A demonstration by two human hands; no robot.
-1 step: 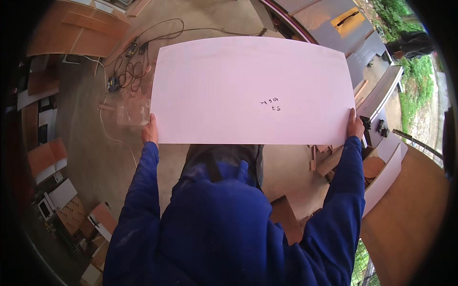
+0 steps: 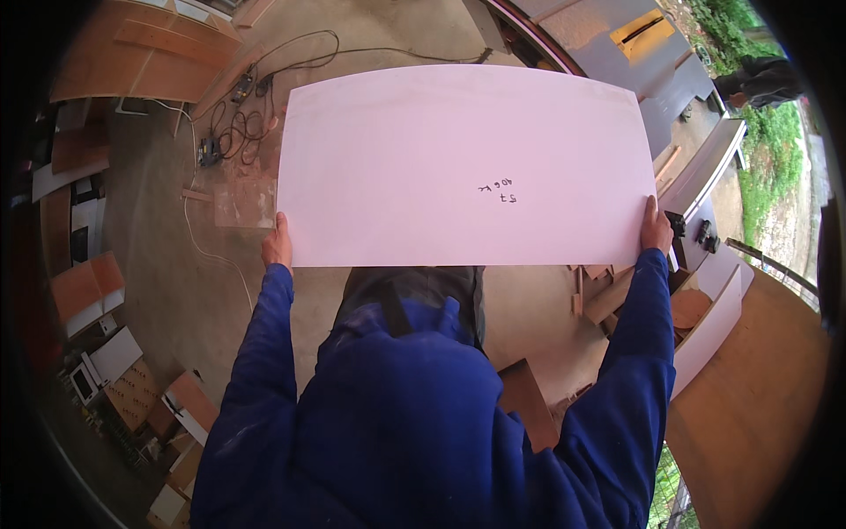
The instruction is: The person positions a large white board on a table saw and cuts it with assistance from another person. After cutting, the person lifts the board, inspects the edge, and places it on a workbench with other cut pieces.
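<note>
One rectangular white panel (image 2: pixel 397 159), bearing two short handwritten lines (image 2: pixel 500 191), is level over the floor (image 2: pixel 529 317). The left hand (image 2: pixel 277 243) and right hand (image 2: pixel 655 229) each close on one short edge, near the body-side corners. One other person (image 2: pixel 765 84) shows upper right.

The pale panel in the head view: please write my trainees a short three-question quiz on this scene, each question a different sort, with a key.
1. True or false: the left hand and right hand hold the pale panel at opposite ends.
2. What colour are the sleeves? A red; B blue; C yellow.
3. Fill the gap: outdoor greenery shows toward the ____ side of the picture.

Key: 1 true; 2 B; 3 right.
</note>
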